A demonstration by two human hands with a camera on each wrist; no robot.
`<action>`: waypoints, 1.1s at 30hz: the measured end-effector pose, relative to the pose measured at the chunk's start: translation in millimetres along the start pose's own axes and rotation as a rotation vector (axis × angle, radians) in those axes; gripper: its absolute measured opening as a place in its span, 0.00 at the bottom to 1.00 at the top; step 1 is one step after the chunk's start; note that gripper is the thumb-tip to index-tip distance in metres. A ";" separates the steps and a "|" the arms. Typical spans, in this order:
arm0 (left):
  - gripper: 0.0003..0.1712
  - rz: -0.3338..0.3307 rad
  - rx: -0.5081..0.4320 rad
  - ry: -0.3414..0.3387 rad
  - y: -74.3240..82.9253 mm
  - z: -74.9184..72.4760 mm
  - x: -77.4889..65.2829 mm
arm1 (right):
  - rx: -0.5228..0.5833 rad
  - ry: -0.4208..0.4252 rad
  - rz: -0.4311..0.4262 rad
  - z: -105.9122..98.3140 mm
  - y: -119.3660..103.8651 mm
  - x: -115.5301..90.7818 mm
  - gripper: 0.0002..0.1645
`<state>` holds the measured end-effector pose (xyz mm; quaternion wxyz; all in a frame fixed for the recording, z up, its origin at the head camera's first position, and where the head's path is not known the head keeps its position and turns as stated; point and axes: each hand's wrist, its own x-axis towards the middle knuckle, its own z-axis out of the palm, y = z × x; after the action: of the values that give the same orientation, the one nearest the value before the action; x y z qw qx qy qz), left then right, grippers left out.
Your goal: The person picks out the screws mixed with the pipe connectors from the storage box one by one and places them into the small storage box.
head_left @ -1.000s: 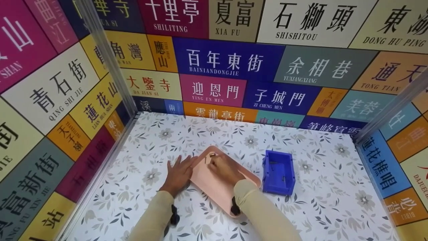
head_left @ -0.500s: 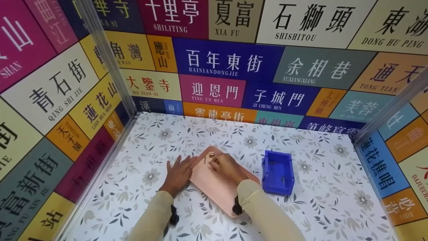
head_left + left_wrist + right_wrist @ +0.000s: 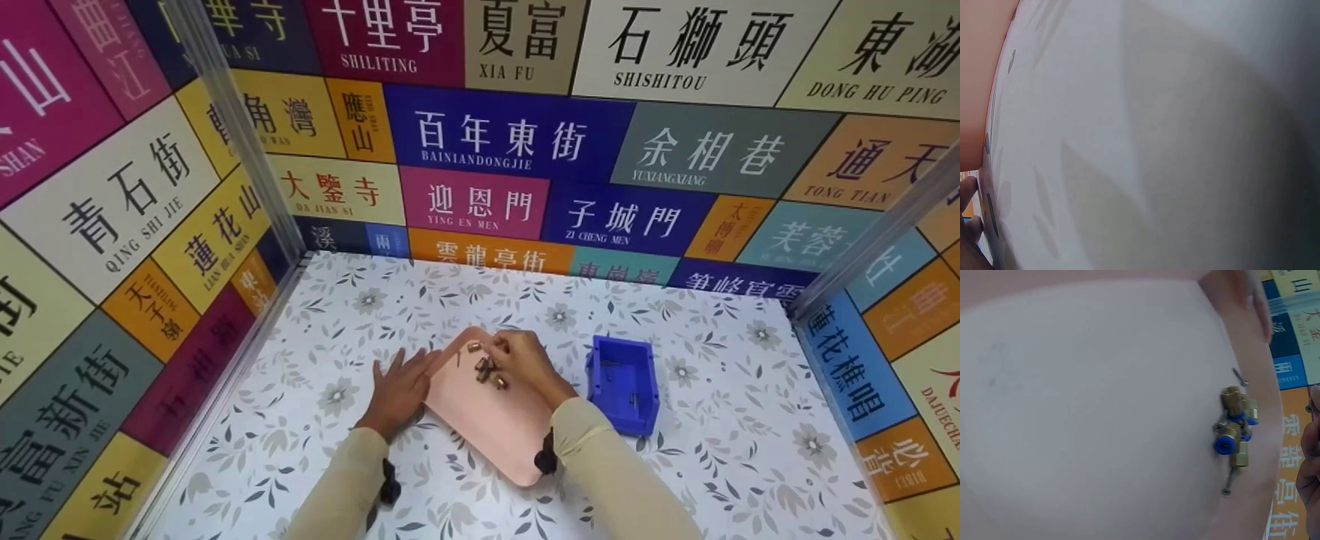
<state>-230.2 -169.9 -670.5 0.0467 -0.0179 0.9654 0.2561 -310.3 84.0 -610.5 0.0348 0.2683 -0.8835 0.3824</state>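
Observation:
A shallow pink tray (image 3: 480,427) lies slanted on the table in the head view. My left hand (image 3: 397,390) rests at its left edge with fingers spread; part of that hand (image 3: 971,225) shows in the left wrist view. Brass push-in fittings (image 3: 1233,402) with blue collars sit in a small pile on the tray, mixed with several screws (image 3: 1226,490). Over the tray's far end, just right of the pile, my right hand (image 3: 525,367) is raised with thumb and fingers together. Between its fingertips the right wrist view shows a small screw (image 3: 1309,406), mostly hidden.
A blue plastic bin (image 3: 626,426) stands right of the tray, with a few screws (image 3: 634,399) inside. The table (image 3: 712,450) has a leaf-and-flower cover. Walls of coloured sign panels (image 3: 480,202) enclose it at the back and sides.
My right hand has lifted and moved right from the pile, uncovering the fittings on the tray. The left hand stays at the tray's edge.

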 end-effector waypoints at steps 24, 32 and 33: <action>0.27 0.000 -0.045 0.010 -3.6 5.0 1.8 | 0.102 0.234 0.102 -121.3 26.2 -38.3 0.09; 0.27 -0.039 -0.052 -0.019 -0.3 3.5 1.3 | 0.009 0.259 0.147 -156.9 43.2 -59.3 0.15; 0.27 -0.037 -0.050 -0.018 0.1 2.6 0.9 | 0.002 0.263 0.144 -160.4 45.6 -62.4 0.14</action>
<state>-230.9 -168.6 -672.8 0.0598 -0.0343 0.9577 0.2793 -302.9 248.9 -544.0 0.1227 0.1519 -0.8878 0.4167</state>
